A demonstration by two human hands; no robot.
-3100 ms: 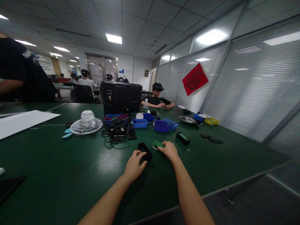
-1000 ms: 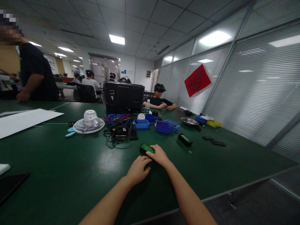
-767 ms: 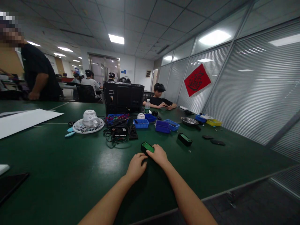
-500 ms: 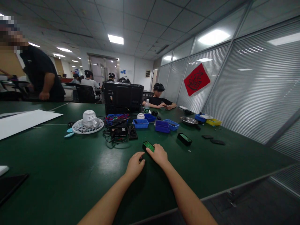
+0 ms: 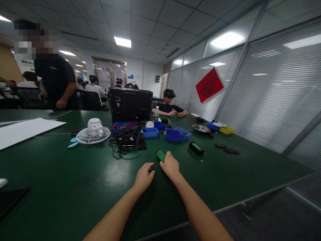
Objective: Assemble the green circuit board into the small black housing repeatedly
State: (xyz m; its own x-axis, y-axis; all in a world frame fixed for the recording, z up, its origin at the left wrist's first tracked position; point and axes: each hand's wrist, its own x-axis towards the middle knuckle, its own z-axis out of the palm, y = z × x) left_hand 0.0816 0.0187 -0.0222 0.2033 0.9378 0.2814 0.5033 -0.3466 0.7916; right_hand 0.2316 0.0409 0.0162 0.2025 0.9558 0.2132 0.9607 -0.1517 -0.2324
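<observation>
My right hand (image 5: 171, 166) is closed on a small black case with a green circuit board in it (image 5: 160, 155), pinched at its near end and tilted just above the green table (image 5: 75, 174). My left hand (image 5: 144, 174) lies on the table a little to the left, fingers stretched forward and holding nothing. A narrow gap separates its fingertips from the case. A second black case with a green board (image 5: 197, 148) lies further right on the table.
Behind the hands are a tangle of cables with a black device (image 5: 126, 142), a white fan (image 5: 93, 132), blue bins (image 5: 149, 132), a big black box (image 5: 130, 104), a steel bowl (image 5: 200, 129) and flat black pieces (image 5: 231, 151). A person stands at left (image 5: 56, 83); another sits opposite (image 5: 169, 106).
My right hand put the green board into the black case, then moved the case forward and right, out of my left hand. The standing person has walked nearer along the table's far side.
</observation>
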